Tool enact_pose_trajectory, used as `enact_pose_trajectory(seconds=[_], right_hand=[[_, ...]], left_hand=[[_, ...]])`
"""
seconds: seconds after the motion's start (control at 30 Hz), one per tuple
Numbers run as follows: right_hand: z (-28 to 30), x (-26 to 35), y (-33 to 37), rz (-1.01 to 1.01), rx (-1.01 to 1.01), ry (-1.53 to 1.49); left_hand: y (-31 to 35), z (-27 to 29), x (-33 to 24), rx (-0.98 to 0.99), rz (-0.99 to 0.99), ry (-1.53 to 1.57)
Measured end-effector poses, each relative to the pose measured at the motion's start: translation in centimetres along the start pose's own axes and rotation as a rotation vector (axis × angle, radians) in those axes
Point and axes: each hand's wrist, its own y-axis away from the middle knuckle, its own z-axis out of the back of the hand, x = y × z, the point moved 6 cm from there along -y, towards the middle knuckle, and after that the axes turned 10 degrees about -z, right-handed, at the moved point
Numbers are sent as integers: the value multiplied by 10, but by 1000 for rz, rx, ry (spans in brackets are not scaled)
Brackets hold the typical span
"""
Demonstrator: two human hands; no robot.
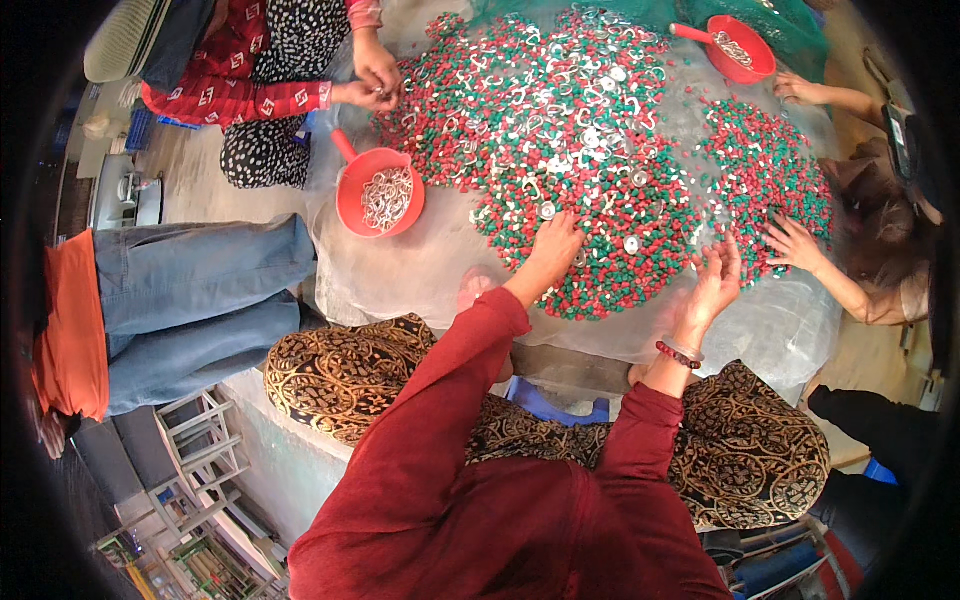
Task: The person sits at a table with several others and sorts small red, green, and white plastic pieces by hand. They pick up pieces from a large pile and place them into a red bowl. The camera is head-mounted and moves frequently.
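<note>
A broad pile of small red, green and white pieces is spread in front of me, with white hook-like rings and round silver discs among them. My left hand rests on the near left part of the pile, its fingers stretched over the pieces beside a silver disc. My right hand, with a beaded bracelet at the wrist, is at the pile's near right edge. Its fingers are apart and slightly curled, and I see nothing held in them. Whether tiny pieces lie under my left fingertips is hidden.
The pile lies on a translucent sheet. At left, a red pan holds white rings; another red pan stands far right. Co-workers' hands reach in from both sides. Someone in jeans is at left.
</note>
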Motion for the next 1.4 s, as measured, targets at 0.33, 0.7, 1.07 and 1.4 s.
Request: enact_pose_trajectory(seconds=[0.33,0.7,1.07,1.4], right_hand=[[-2,-16,-7,-126,17,-164],[0,-12,-7,-137,24,-101],[-23,-7,11,-96,79,-172],[-79,-147,88,-1170,202,-879]], left_hand=[[36,45,63,-189,764,974],[39,14,82,-161,639,979],[11,18,41,-200,483,223],[-15,116,20,-179,393,694]])
